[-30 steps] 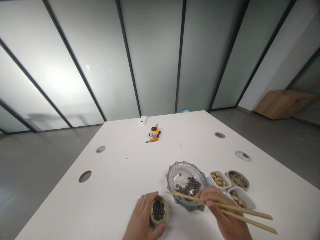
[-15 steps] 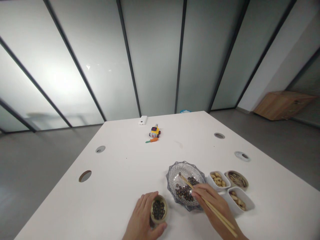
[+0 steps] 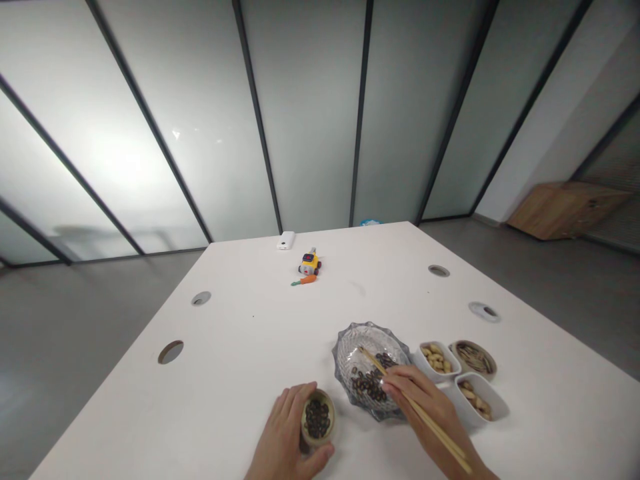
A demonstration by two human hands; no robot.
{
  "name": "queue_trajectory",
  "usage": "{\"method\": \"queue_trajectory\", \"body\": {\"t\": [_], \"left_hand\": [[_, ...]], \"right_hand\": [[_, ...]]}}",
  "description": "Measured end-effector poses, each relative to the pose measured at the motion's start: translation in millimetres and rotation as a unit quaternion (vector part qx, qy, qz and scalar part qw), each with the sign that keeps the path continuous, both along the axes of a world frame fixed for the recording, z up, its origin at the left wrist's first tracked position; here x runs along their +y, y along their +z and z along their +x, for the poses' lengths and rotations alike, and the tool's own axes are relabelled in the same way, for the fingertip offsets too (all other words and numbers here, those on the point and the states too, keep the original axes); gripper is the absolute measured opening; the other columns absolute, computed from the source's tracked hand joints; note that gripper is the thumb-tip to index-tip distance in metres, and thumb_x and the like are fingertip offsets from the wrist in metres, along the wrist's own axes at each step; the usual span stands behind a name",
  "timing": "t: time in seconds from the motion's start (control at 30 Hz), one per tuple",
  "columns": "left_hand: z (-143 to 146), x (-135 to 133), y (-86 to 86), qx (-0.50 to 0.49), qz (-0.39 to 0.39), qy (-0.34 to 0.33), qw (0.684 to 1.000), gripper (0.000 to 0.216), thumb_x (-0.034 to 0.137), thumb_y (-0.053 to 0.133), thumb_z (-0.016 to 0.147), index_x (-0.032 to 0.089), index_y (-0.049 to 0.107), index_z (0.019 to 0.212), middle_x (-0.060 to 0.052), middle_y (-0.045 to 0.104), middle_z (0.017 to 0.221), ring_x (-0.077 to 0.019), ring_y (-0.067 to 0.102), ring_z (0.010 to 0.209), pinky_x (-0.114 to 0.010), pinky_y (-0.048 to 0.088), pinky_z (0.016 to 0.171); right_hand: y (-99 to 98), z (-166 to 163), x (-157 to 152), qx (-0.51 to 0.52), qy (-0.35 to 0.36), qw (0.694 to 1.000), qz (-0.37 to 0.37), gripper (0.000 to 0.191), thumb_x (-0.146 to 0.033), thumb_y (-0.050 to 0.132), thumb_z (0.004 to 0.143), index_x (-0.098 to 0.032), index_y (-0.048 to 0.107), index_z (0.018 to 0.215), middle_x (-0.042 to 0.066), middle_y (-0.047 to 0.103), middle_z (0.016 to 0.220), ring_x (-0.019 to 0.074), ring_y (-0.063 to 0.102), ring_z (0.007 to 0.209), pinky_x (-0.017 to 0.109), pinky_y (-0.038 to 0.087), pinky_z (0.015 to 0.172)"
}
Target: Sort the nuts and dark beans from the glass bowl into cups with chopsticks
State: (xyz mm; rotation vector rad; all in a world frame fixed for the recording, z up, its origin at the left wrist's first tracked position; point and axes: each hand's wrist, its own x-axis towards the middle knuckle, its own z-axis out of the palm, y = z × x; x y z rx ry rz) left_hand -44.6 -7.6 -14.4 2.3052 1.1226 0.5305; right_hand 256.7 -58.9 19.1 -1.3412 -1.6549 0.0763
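My left hand (image 3: 290,433) is wrapped round a small round cup (image 3: 332,433) that holds dark beans (image 3: 317,419). In my right hand (image 3: 425,407) is a pair of wooden chopsticks (image 3: 434,427), slanting up and left over a clear scalloped glass bowl (image 3: 346,337). Dark beans (image 3: 369,385) lie in the bowl, mostly in its lower and right parts. The chopstick tips are over the bowl's upper middle; whether a bean is between them is too small to tell.
Right of the bowl stand a white dish of nuts (image 3: 424,365), a second white dish of nuts (image 3: 495,397) and a round dish of thin strips (image 3: 493,373). Further back are a yellow toy car (image 3: 310,263), an orange-handled toy screwdriver (image 3: 307,280) and a white device (image 3: 286,241). Holes (image 3: 171,351) pierce the table.
Half a second ago a dark bean showed at the chopstick tips; now it is hard to make out there. Both hands, the cup and the bowl are almost unmoved.
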Motion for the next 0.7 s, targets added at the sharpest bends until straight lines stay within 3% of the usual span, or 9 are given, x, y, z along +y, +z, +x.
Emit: {"method": "queue_trajectory", "body": {"t": [0.3,0.53,0.7], "left_hand": [[-0.3,-0.2,0.2,-0.005,0.007,0.004,1.000,0.081,0.020,0.078,0.074,0.025,0.049,0.150,-0.014,0.065,0.142,-0.0353,0.062,0.129,-0.052,0.050,0.112],[-0.2,0.3,-0.6,-0.011,0.013,0.006,1.000,0.080,0.022,0.080,0.074,0.026,0.050,0.149,-0.013,0.066,0.140,-0.0351,0.063,0.127,-0.052,0.051,0.111],[-0.2,0.7,-0.6,-0.007,0.009,0.006,1.000,0.080,0.021,0.079,0.074,0.025,0.050,0.149,-0.014,0.066,0.140,-0.0351,0.062,0.128,-0.052,0.051,0.111]], "right_hand": [[-5.4,-0.2,-4.1,-0.002,-0.017,1.000,-0.002,0.022,-0.038,0.062,0.103,-0.025,0.080,0.100,0.006,0.078,0.100,0.0197,0.078,0.092,0.026,0.066,0.087],[-4.6,-0.1,-3.5,0.001,-0.004,1.000,-0.011,0.020,-0.034,0.061,0.104,-0.025,0.079,0.102,0.005,0.077,0.102,0.0167,0.077,0.092,0.021,0.064,0.086],[-8.3,0.7,-6.6,-0.005,-0.021,1.000,-0.005,0.020,-0.037,0.063,0.103,-0.026,0.079,0.101,0.006,0.078,0.101,0.0193,0.077,0.093,0.026,0.065,0.086]]}}
